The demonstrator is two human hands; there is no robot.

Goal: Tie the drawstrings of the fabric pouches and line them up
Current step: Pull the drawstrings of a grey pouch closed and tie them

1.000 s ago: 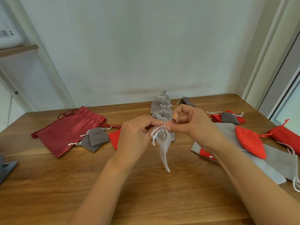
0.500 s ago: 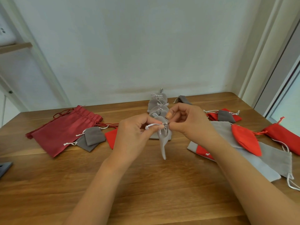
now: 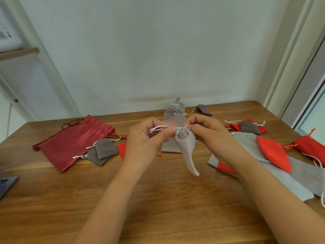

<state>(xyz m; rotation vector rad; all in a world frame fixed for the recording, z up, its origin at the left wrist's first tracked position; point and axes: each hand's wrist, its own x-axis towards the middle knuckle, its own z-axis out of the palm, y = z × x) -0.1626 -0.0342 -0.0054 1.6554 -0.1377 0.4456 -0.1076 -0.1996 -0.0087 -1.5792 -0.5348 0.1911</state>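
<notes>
A small light grey pouch (image 3: 187, 152) hangs in the air above the wooden table (image 3: 158, 199), its neck gathered. My left hand (image 3: 146, 143) pinches a loop of its white drawstring (image 3: 158, 128). My right hand (image 3: 207, 132) pinches the string at the pouch's neck from the right. Behind my hands, a row of tied light grey pouches (image 3: 174, 110) runs toward the wall.
A big dark red bag (image 3: 73, 141) and two dark grey pouches (image 3: 103, 150) lie at left. Red pouches (image 3: 272, 152), large grey ones (image 3: 307, 175) and another dark grey pouch (image 3: 249, 126) lie at right. A small dark grey pouch (image 3: 204, 109) sits by the wall.
The string loop has been drawn out to the left by my left hand. The pouch's neck has closed tighter and its body has swung slightly to the right.
</notes>
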